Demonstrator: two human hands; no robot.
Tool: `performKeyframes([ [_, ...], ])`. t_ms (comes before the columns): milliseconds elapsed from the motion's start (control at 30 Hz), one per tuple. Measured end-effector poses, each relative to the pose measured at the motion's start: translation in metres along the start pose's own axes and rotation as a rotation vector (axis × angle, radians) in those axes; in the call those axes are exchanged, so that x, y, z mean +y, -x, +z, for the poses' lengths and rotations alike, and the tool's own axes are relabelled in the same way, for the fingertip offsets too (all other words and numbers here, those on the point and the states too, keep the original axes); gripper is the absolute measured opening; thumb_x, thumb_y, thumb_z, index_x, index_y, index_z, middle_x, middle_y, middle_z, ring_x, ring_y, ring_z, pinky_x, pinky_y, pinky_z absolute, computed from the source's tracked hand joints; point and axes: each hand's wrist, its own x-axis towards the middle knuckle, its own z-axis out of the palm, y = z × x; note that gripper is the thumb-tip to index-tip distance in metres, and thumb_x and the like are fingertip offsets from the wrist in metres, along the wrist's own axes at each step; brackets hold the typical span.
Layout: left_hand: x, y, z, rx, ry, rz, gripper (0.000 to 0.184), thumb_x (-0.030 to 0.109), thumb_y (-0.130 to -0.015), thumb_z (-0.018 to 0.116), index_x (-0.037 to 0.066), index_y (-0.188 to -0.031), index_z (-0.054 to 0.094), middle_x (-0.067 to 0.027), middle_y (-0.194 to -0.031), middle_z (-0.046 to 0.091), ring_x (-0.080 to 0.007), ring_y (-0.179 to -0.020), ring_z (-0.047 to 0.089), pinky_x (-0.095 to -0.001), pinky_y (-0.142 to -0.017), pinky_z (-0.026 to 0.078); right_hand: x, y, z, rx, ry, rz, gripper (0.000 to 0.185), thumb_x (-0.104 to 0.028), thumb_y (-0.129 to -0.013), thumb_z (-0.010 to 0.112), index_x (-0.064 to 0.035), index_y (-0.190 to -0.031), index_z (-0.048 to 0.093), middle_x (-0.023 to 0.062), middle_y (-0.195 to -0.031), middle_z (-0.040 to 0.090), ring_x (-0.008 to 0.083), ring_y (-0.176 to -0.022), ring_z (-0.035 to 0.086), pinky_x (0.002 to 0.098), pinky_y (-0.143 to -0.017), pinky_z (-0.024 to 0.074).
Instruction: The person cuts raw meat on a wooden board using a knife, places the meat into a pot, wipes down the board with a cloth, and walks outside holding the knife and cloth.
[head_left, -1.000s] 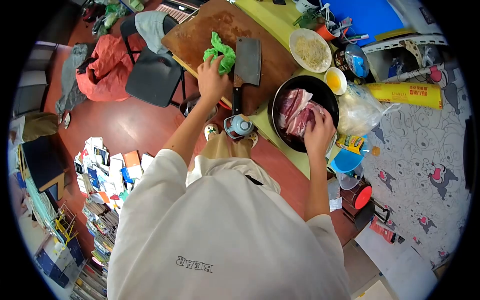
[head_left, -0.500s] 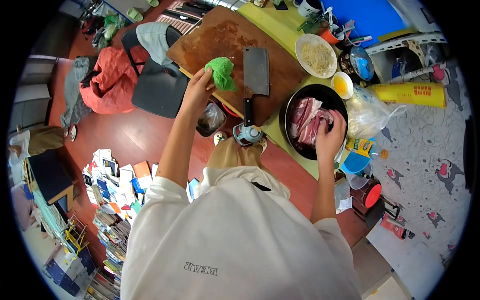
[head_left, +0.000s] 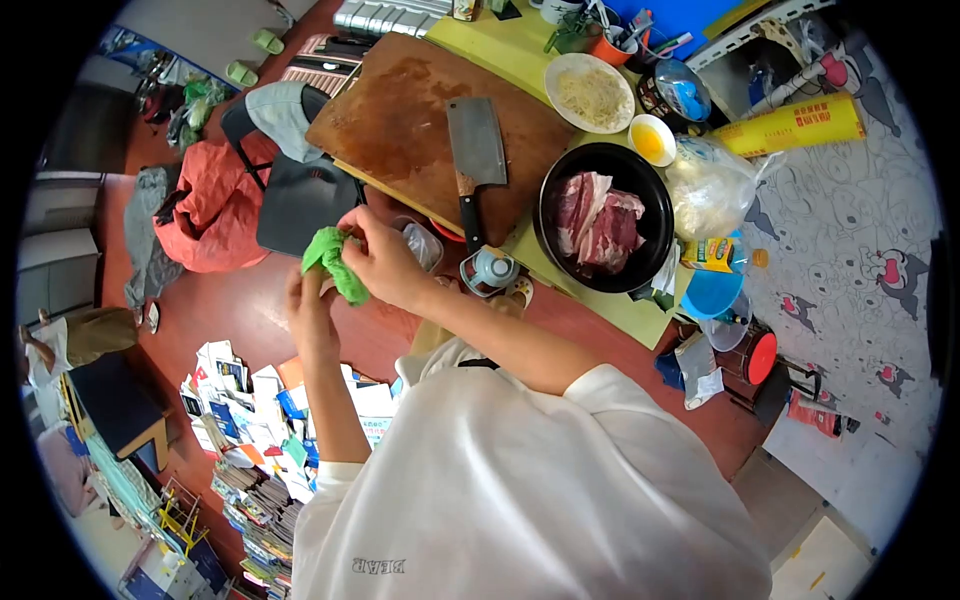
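Note:
Both hands are on a bunched green cloth (head_left: 346, 280), held out over the floor off the cutting board's near edge. My left hand (head_left: 314, 315) grips it from below with closed fingers. My right hand (head_left: 388, 265) is closed on its upper right side; the fingertips are partly hidden. On the brown wooden cutting board (head_left: 400, 130) lies a cleaver (head_left: 477, 140), its black handle reaching over the board's near edge. Raw meat pieces (head_left: 603, 225) rest in a black pan (head_left: 655, 195) to the right.
Beyond the pan are a plate of pale shreds (head_left: 592, 92), a small bowl with egg (head_left: 652, 142) and a plastic bag (head_left: 705, 185). A dark chair (head_left: 310, 205) stands left of the board. Piled books (head_left: 255, 440) cover the floor at lower left.
My right hand has left the meat in the pan and moved left onto the green cloth. My left hand has carried the cloth down and left, away from the board.

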Motion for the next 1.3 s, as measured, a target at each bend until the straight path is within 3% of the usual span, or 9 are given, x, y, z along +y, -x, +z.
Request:
performKeyframes([
  [100,-0.004,0.012,-0.033,0.047,0.162,0.035,0.025,0.019,-0.098,0.055,0.005,-0.119,0.056,-0.007,-0.116,0.062,-0.0158,-0.101,0.062,-0.0321,-0.086,0.052,-0.001,0.0,0.003,-0.045,-0.242,0.342,0.011,-0.004,-0.095,0.05,0.0005,-0.091,0.06,-0.0003,-0.078,0.058,0.0044,-0.071,0.052,0.0219,-0.064,0.0434],
  [200,-0.005,0.033,-0.012,0.043,0.359,-0.054,0.027,0.022,-0.099,0.054,0.006,-0.121,0.053,-0.0085,-0.123,0.058,-0.0181,-0.108,0.059,-0.0362,-0.092,0.05,-0.001,0.009,0.011,-0.223,-0.414,0.466,0.014,-0.013,-0.097,0.054,-0.0004,-0.103,0.057,0.0015,-0.085,0.059,0.0095,-0.077,0.056,0.0241,-0.072,0.0466],
  [300,-0.011,0.043,-0.003,0.0,0.402,-0.08,0.021,0.021,-0.101,0.052,0.01,-0.119,0.05,-0.0049,-0.118,0.058,-0.0168,-0.107,0.058,-0.0351,-0.091,0.049,-0.005,0.039,0.02,-0.268,0.067,0.005,0.037,-0.022,-0.088,0.064,-0.0028,-0.116,0.05,0.0182,-0.102,0.06,0.0336,-0.097,0.06,0.0401,-0.082,0.0468],
  [533,-0.019,0.04,-0.016,0.091,0.338,-0.082,0.012,0.011,-0.094,0.062,0.008,-0.105,0.057,-0.003,-0.107,0.061,-0.0137,-0.098,0.06,-0.0301,-0.087,0.049,-0.002,0.021,-0.022,-0.563,0.073,0.464,0.025,-0.023,-0.097,0.057,-0.0017,-0.109,0.058,0.0093,-0.096,0.065,0.0138,-0.084,0.061,0.0309,-0.078,0.0489],
  [800,-0.036,0.029,-0.024,0.048,0.16,-0.079,0.015,0.014,-0.096,0.059,0.008,-0.111,0.061,-0.0016,-0.105,0.062,-0.0118,-0.097,0.059,-0.0286,-0.091,0.047,0.014,-0.117,-0.095,-0.159,-0.409,0.709,0.028,-0.034,-0.098,0.056,-0.0068,-0.1,0.065,0.0029,-0.087,0.067,0.0129,-0.077,0.065,0.0295,-0.071,0.053],
  [900,-0.044,0.021,-0.031,0.032,0.108,-0.166,0.015,0.013,-0.096,0.059,0.008,-0.11,0.061,-0.0008,-0.104,0.062,-0.0106,-0.094,0.06,-0.0277,-0.089,0.047,0.048,-0.169,-0.122,-0.064,-0.254,0.707,0.035,-0.037,-0.094,0.06,-0.0061,-0.111,0.062,0.0087,-0.101,0.067,0.0214,-0.092,0.066,0.036,-0.084,0.0516],
  [967,-0.048,0.004,-0.034,0.005,0.058,-0.208,0.015,0.013,-0.096,0.059,0.008,-0.109,0.062,-0.0003,-0.103,0.062,-0.0106,-0.093,0.059,-0.0279,-0.087,0.047,0.107,-0.186,-0.135,0.001,1.012,0.457,0.054,-0.039,-0.086,0.067,-0.0075,-0.128,0.053,0.0153,-0.123,0.058,0.0321,-0.114,0.056,0.0443,-0.099,0.0435],
  [1200,-0.047,-0.156,-0.019,-0.084,-0.255,0.026,0.016,0.012,-0.096,0.055,0.004,-0.109,0.06,0.0021,-0.091,0.056,-0.0078,-0.082,0.05,-0.0233,-0.075,0.044,0.159,-0.155,-0.1,-0.059,1.212,0.159,0.063,-0.026,-0.082,0.072,-0.0151,-0.138,0.044,0.0167,-0.143,0.04,0.0358,-0.132,0.037,0.0478,-0.107,0.0323],
  [1300,-0.077,-0.284,-0.01,-0.004,-0.498,0.473,0.029,0.02,-0.098,0.052,0.008,-0.123,0.057,-0.0127,-0.112,0.059,-0.0255,-0.11,0.053,-0.0373,-0.093,0.042,0.167,-0.158,-0.1,0.018,1.202,0.048,0.047,-0.013,-0.082,0.068,-0.0145,-0.126,0.052,0.0135,-0.133,0.048,0.0353,-0.125,0.043,0.0481,-0.102,0.035],
])
